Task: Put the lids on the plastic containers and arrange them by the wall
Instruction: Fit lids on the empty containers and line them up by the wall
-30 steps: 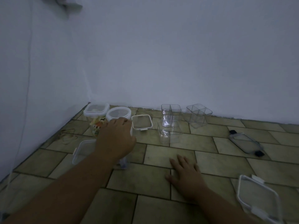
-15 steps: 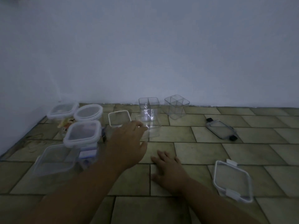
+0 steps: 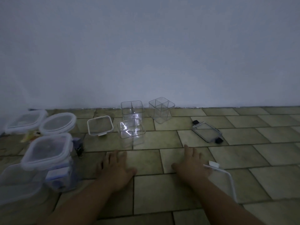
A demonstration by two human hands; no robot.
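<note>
My left hand (image 3: 116, 168) lies flat on the tiled floor with its fingers spread and holds nothing. My right hand (image 3: 193, 162) also rests flat on the tiles, empty, its outer edge next to a white-rimmed lid (image 3: 227, 179). Three lidded containers stand at the left: a square one (image 3: 47, 151) nearest me, a round one (image 3: 57, 123) and another square one (image 3: 26, 120) behind it. A small white-rimmed lid (image 3: 99, 125) lies past my left hand. Three clear open containers stand near the wall (image 3: 132, 109) (image 3: 130, 133) (image 3: 161, 109). A black-clipped lid (image 3: 207, 131) lies to the right.
A plain white wall (image 3: 146, 54) runs across the back. An open clear container (image 3: 17, 184) sits at the lower left edge. A small dark object (image 3: 78, 146) lies behind the nearest lidded container. Bare tiles (image 3: 259, 143) stretch to the right.
My left hand has let go of the lidded square container and drawn back to the floor. My right hand has shifted right toward the white-rimmed lid. The view has swung right.
</note>
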